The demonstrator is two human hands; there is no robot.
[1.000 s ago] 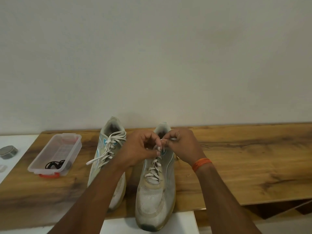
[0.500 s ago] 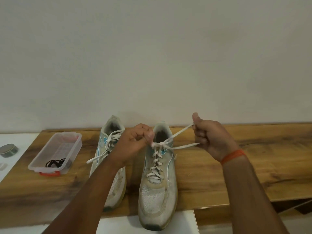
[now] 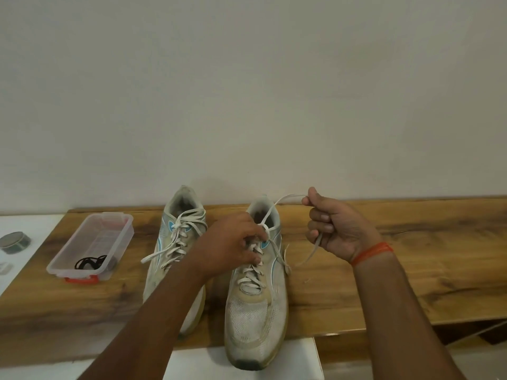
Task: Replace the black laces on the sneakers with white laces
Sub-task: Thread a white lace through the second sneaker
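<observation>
Two worn white sneakers stand side by side on the wooden table (image 3: 411,259), toes toward me. The left sneaker (image 3: 175,242) carries white laces with loose ends. On the right sneaker (image 3: 255,311), the white lace (image 3: 270,212) is knotted at the top eyelets. My left hand (image 3: 227,245) presses down on that knot and the tongue, fingers curled over the lacing. To the right of the shoe, my right hand (image 3: 337,229) grips one lace end in a fist, raised, with the tail hanging below it. The black laces (image 3: 89,263) lie in a clear plastic box (image 3: 115,220).
The clear box stands at the table's left, over a red lid (image 3: 82,280). A round grey tin (image 3: 15,241) lies on the white surface at far left. A white board (image 3: 299,360) lies under the right sneaker's toe. A plain wall rises behind the table.
My two hands were together at the top of the right sneaker. My right hand has pulled a lace end out to the right and up, while the left stays on the knot.
</observation>
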